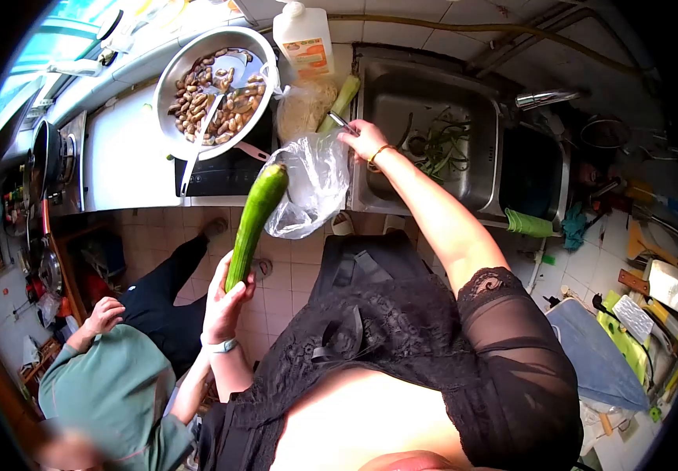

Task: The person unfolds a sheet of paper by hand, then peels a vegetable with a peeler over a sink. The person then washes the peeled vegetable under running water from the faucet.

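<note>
The left hand (227, 302) grips a long green cucumber (259, 216) by its lower end; the right hand (365, 141) is beside a crumpled clear plastic bag (313, 192), near the rectangular stainless-steel sink (433, 184).

Pretty clearly a kitchen, you've got a double stainless-steel sink (476, 188) and a black flat cooktop (225, 179).

The left hand (227, 302) is raised with fingers closed; the right arm (442, 208) reaches forward, its hand (367, 143) gripping, fingers bent.
</note>
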The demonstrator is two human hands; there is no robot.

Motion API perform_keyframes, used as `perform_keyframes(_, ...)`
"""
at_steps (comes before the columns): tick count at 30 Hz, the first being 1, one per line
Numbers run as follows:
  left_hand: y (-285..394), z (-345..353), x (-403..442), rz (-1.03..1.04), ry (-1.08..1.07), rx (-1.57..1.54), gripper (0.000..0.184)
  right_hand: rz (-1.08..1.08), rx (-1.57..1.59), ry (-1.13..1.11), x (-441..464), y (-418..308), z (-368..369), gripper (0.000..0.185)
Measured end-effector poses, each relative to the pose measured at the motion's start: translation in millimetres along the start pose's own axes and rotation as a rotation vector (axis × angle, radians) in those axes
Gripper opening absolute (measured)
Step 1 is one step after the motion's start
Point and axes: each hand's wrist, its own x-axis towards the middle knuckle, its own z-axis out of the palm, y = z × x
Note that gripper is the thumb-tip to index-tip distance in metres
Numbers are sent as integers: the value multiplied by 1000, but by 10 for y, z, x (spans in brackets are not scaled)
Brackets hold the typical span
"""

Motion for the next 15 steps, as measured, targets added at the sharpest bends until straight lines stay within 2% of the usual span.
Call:
perform_keyframes(1, -41, 39, 55, 48, -2, -94, 56, -38, -67, 56, -83, -72, -51, 40)
perform_keyframes(2, -60, 101, 122, 98, -2, -187, 55, -166, -214, 213, -62, -20, -83, 35)
perform_keyframes(3, 1, 272, 224, -6, 152, -249, 53, -205, -235, 285, -112, -66, -158, 33)
perform_keyframes(4, -70, 257, 361, -3, 50, -362, 47, -246, -254, 359, -179, -133, -259, 32)
perform_keyframes(6, -175, 371, 664, -45, 4, -378, 43, -624, -303, 564, -369, -129, -478, 24)
perform_keyframes(9, -274, 832, 1038, -131, -69, -458, 38, -593, -74, 404, -1104, -390, -746, 15)
perform_keyframes(12, -404, 1264, 1350, -201, -138, -447, 35, -651, -197, 270, -1777, -389, -840, 14)
perform_keyframes(14, -683, 1404, 1641, -163, -218, -420, 34, -835, -220, 168, -2065, -304, -804, 15)
perform_keyframes(15, -746, 1488, 1702, -147, -211, -360, 36, -708, -331, 138, -2197, -186, -793, 16)
